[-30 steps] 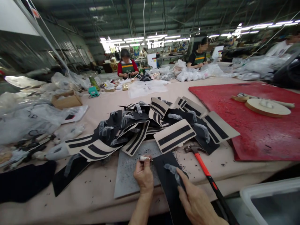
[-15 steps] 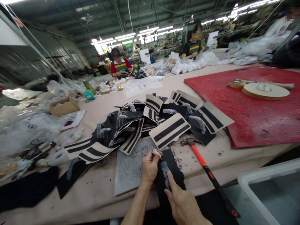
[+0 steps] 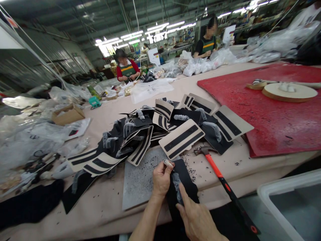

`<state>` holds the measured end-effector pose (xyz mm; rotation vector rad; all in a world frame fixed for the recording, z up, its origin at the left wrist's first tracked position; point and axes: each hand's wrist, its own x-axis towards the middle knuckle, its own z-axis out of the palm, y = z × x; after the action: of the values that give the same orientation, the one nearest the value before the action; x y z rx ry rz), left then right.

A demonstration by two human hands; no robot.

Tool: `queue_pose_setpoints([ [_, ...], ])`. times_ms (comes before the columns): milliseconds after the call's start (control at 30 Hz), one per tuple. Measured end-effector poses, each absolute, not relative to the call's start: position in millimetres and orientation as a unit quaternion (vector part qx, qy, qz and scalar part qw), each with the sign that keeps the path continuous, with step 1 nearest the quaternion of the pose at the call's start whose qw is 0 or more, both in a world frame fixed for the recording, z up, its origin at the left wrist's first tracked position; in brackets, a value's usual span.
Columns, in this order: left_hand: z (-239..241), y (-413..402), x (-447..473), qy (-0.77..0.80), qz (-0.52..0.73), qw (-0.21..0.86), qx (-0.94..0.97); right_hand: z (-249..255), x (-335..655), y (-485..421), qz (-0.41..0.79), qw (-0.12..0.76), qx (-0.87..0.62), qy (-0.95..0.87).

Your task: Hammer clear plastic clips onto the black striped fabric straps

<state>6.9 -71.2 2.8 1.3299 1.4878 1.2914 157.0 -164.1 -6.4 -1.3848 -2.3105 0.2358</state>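
My left hand (image 3: 162,179) is closed, with thumb and fingers pinching a short white-wrapped tool (image 3: 168,163). The tool's lower end meets the upper part of a black panel (image 3: 185,177), close to the plastic-wrapped handle (image 3: 177,185) on it. My right hand (image 3: 198,216) grips the panel lower down, its index finger lying along the wrapped handle and its thumb at the near side. Under the panel's left side is a grey slab (image 3: 137,184) sprinkled with small black bits. A claw hammer (image 3: 215,167) with an orange and black handle lies to the right.
Beyond my hands is a heap of black panels with cream-and-black striped backs (image 3: 182,139). A red mat (image 3: 276,124) with a tape roll (image 3: 289,92) lies right. A clear plastic bin (image 3: 273,204) stands at the lower right, plastic bags (image 3: 30,144) at left. Co-workers sit across the table.
Both hands stay almost where they were, the left still holding the white-wrapped tool against the panel. The view has shifted slightly. Across the table, the co-worker in red sleeves has lowered their hands a little.
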Motion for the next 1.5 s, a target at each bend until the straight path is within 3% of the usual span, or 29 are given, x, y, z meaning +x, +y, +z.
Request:
queue_pose_setpoints([
  [200,4,-73,11,0.594,0.487,0.312,0.559,10,174,-155,0.140,0.235,-0.503,-0.820],
  [300,6,-76,12,0.585,0.478,0.290,0.587,19,210,-133,0.091,0.260,-0.568,-0.776],
  [433,8,-76,10,0.562,0.465,0.282,0.623,15,264,-100,0.030,0.133,-0.691,-0.710],
  [500,9,-74,9,0.554,0.464,0.286,0.629,10,278,-89,0.095,0.087,-0.720,-0.682],
  [700,8,-69,7,0.544,0.458,0.294,0.639,16,281,-71,0.525,0.241,-0.675,-0.459],
  [900,7,-71,9,0.529,0.454,0.294,0.653,62,274,-97,0.636,0.288,-0.582,-0.417],
  [967,7,-72,9,0.527,0.457,0.290,0.656,81,264,-106,0.596,0.326,-0.554,-0.480],
  [1067,8,-72,10,0.528,0.460,0.285,0.654,100,248,-105,0.381,0.339,-0.547,-0.664],
  [1200,5,-71,9,0.534,0.455,0.272,0.659,118,240,-91,0.149,0.212,-0.483,-0.836],
  [1267,4,-71,9,0.532,0.455,0.273,0.660,133,239,-86,0.103,0.192,-0.464,-0.859],
  [1433,6,-73,10,0.524,0.465,0.292,0.652,154,231,-87,0.100,0.388,-0.504,-0.765],
  [1500,7,-73,10,0.528,0.459,0.288,0.653,143,230,-88,0.132,0.326,-0.513,-0.783],
])
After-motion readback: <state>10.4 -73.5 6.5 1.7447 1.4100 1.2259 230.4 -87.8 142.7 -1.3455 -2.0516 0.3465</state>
